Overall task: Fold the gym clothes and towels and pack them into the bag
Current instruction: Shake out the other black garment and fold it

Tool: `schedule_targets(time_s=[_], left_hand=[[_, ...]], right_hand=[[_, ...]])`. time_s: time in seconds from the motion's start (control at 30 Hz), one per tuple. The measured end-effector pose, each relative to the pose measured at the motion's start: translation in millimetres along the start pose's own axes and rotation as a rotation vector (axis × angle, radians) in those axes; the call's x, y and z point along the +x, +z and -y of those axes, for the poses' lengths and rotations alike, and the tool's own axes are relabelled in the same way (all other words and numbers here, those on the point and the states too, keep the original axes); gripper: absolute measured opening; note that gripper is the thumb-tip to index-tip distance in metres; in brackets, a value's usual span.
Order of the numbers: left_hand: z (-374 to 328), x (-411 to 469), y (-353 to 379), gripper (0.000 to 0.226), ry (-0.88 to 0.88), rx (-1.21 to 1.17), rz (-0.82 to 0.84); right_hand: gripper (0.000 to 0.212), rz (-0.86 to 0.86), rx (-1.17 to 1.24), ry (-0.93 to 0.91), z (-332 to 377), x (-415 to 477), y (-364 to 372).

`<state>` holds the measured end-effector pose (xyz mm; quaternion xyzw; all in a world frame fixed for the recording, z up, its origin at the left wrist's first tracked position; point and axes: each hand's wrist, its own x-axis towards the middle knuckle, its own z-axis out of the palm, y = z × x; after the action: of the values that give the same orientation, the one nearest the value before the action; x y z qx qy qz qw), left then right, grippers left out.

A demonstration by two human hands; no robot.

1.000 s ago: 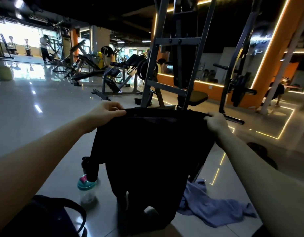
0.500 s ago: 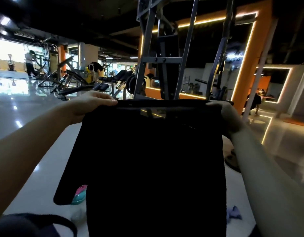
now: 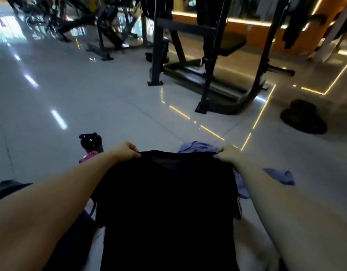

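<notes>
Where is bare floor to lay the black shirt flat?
Bare grey tiled floor lies ahead, between the black shaker bottle, the crumpled blue-purple towel and the black metal rack base. More lies left of the bottle. Crowded around the black shirt: towel, bottle, dark bag.

A glossy grey tiled floor (image 3: 90, 98) mirrors yellow light strips, with a black steel rack (image 3: 207, 61) at upper centre, an orange wall (image 3: 297, 34) upper right and bright windows (image 3: 4, 28) upper left.

A gym: steel weight rack (image 3: 211, 55), bench (image 3: 230, 43), glossy tiled floor (image 3: 90, 106).
</notes>
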<state>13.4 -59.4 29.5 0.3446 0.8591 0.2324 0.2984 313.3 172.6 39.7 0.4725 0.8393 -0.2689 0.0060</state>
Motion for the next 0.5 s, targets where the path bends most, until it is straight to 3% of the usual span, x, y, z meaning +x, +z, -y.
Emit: schedule_targets(time_s=[0.1, 0.23, 0.5], left_hand=[[33, 34, 45, 0.009, -0.018, -0.009, -0.072], [53, 73, 75, 0.014, -0.017, 0.001, -0.179], [73, 137, 115, 0.017, -0.009, 0.117, -0.313]], right_hand=[[0.028, -0.026, -0.001, -0.001, -24, 23, 43], [0.023, -0.015, 0.033, 0.073, -48, 59, 80], [0.024, -0.111, -0.258, 0.079, -45, 132, 113]])
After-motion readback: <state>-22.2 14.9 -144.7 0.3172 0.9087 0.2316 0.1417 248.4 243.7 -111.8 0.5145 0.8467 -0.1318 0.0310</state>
